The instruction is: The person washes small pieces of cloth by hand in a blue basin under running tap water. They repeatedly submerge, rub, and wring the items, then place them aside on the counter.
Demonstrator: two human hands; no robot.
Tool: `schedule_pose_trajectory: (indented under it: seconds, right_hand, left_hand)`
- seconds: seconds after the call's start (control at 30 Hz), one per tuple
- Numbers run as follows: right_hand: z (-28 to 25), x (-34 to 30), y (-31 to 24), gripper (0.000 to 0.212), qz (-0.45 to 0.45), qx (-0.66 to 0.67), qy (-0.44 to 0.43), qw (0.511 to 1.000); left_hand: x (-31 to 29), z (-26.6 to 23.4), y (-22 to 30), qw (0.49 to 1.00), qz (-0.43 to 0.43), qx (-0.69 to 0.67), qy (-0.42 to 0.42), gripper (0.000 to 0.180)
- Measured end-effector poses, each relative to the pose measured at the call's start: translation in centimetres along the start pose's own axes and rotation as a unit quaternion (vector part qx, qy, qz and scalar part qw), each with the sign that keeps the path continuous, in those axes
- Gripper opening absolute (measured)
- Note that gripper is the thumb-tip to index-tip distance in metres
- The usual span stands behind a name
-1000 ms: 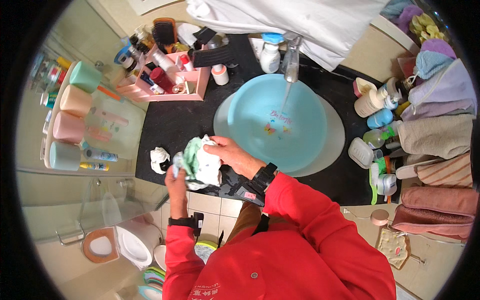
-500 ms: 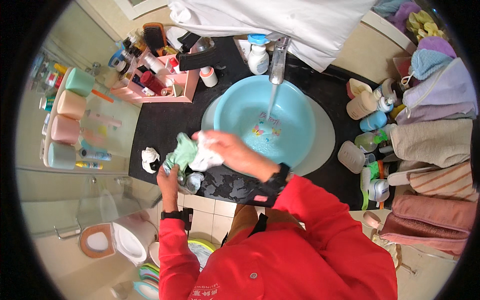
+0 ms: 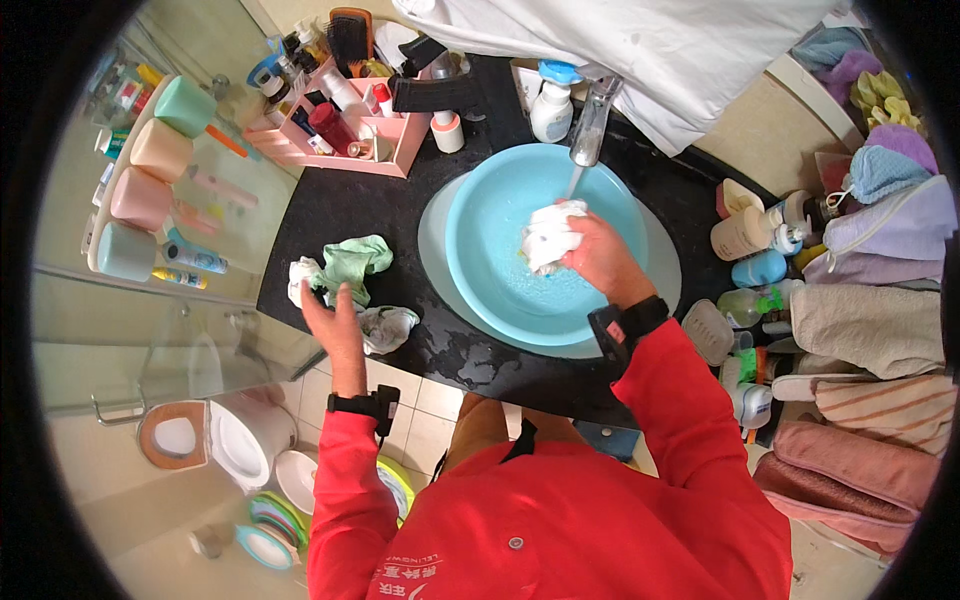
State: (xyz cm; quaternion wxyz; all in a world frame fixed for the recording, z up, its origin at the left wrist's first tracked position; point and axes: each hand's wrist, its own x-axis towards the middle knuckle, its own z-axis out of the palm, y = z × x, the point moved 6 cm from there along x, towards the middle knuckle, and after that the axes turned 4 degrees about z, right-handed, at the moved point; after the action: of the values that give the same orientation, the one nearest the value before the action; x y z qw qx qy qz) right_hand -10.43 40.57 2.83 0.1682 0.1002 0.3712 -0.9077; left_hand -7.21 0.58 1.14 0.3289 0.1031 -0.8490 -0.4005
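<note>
My right hand (image 3: 605, 262) grips a bunched white cloth (image 3: 552, 236) over the light blue basin (image 3: 475, 290), just below the tap (image 3: 590, 130), from which water runs. On the black counter to the left, a crumpled green cloth (image 3: 352, 262) lies against a small white-and-black cloth (image 3: 303, 280). A greyish-white cloth (image 3: 388, 328) sits nearer the counter's front edge. My left hand (image 3: 335, 325) is among these cloths with its fingers apart, fingertips close to the white-and-black one; nothing shows in its grasp.
A pink organizer (image 3: 385, 160) full of bottles stands at the back left. A foam pump bottle (image 3: 551, 112) is beside the tap. Several bottles and a soap box (image 3: 709, 332) line the right side, near hanging towels (image 3: 850, 320). The counter has wet patches.
My right hand has carried the white cloth from the left counter to over the basin. The green cloth, held before in my left hand, now lies on the counter.
</note>
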Motion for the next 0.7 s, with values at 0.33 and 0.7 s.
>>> schedule_pose_trajectory:
  seconds: [0.33, 0.7]
  right_hand:
    - [-16.0, 0.6, 1.1, 0.032, -0.056, -0.625, 0.238, 0.741]
    - [-2.1, -2.4, -0.6, 0.030, 0.081, -0.308, 0.060, 0.946]
  left_hand:
    - [-7.9, 10.9, 9.8, 0.893, -0.188, -0.235, -0.334, 0.042]
    - [-12.8, 17.6, 17.5, 0.694, -0.344, -0.320, -0.545, 0.052]
